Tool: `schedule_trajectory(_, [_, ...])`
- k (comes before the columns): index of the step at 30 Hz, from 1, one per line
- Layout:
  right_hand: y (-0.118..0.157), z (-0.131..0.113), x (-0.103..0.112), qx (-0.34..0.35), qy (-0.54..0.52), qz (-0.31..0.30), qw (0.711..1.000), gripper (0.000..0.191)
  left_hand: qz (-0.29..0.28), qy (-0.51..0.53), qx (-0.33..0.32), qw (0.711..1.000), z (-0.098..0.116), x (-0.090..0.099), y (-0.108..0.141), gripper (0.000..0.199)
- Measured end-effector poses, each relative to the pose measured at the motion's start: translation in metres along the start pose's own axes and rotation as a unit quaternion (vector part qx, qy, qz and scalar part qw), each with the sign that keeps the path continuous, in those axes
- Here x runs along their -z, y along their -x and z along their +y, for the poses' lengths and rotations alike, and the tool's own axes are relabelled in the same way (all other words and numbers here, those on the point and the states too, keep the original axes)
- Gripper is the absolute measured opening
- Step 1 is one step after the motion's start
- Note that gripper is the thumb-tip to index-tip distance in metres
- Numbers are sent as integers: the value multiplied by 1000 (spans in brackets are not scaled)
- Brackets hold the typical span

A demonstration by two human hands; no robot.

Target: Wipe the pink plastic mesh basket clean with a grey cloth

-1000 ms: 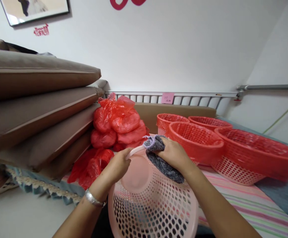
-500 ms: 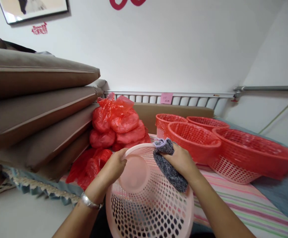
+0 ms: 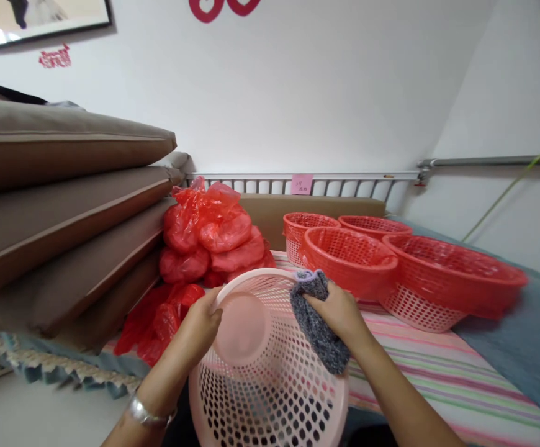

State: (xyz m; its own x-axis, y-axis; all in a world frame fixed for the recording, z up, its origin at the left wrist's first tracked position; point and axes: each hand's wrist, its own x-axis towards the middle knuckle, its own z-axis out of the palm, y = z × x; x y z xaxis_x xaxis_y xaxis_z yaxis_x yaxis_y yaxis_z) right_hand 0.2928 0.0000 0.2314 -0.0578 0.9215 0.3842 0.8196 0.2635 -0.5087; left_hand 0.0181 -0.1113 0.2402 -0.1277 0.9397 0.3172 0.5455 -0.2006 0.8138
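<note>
A pale pink plastic basket with a mesh of holes is tilted toward me, its round solid bottom showing inside. My left hand grips its rim on the left, fingers closed around the edge; a silver bracelet sits on that wrist. In my right hand is a dark grey cloth with a light purple edge. The cloth lies against the upper right rim of the basket and hangs partly inside it. My right fingertips are partly hidden by the cloth.
To the right stand several pink baskets lined with red plastic bags. Knotted red plastic bags are piled behind my left hand, with a loose red bag nearer. Brown cushions are stacked at left. A striped sheet lies underneath.
The view has turned slightly right, so the surroundings sit further left. Both hands keep their hold on the basket rim and the cloth, with little other change.
</note>
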Motion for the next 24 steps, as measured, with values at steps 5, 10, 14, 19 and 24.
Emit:
schedule_trajectory(5, [-6,-14,7,29,-15,-15,999,29,-21,-100,-7,995,19,12,-6,57])
schedule_trajectory(10, [-8,-50,10,120,-43,-31,991,31,-108,-266,-80,955,48,14,-55,33])
schedule_trajectory(14, [-10,-69,9,143,-33,-47,988,30,-168,-263,-109,944,52,4,-85,23])
schedule_trajectory(19, [-12,-57,0,106,-47,-49,992,29,-144,-238,-96,956,44,4,-81,18])
schedule_trajectory(24, [4,-16,-16,-6,-59,-62,996,32,-118,-218,-59,967,33,13,-74,17])
